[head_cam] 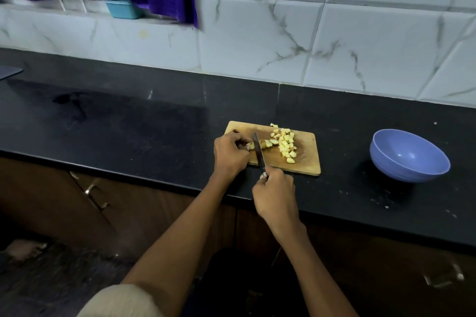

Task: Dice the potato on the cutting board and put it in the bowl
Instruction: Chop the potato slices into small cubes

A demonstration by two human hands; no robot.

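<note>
On the wooden cutting board [306,159], the uncut potato piece [258,145] was pinched by the curled fingers of the left hand [230,153]. The knife [258,152] was gripped by the right hand [275,195], blade against the potato. Diced pieces [284,143] lay just right; the blue bowl [409,156] stood well apart.

Blue bowl [409,156], black counter [128,121], marbled tiles [257,38]

Cutting board [306,159] on the table [154,121] near its front edge, potato cubes [284,143] piled on the board's right half, uncut potato piece [264,144] left of them, bowl [409,156] well apart to the right, wall [334,33] behind.
</note>
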